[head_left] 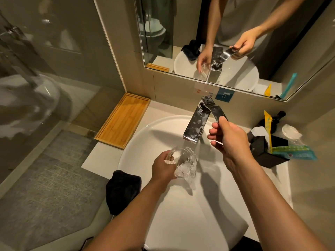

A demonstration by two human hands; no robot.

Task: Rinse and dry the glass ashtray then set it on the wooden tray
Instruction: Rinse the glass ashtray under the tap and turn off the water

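White and glossy, one oval basin filled the counter, one rectangular bamboo wooden tray lying bare beside it. My right hand pinched the flat chrome faucet lever; my left hand gripped the ribbed glass ashtray, tilted under running water.
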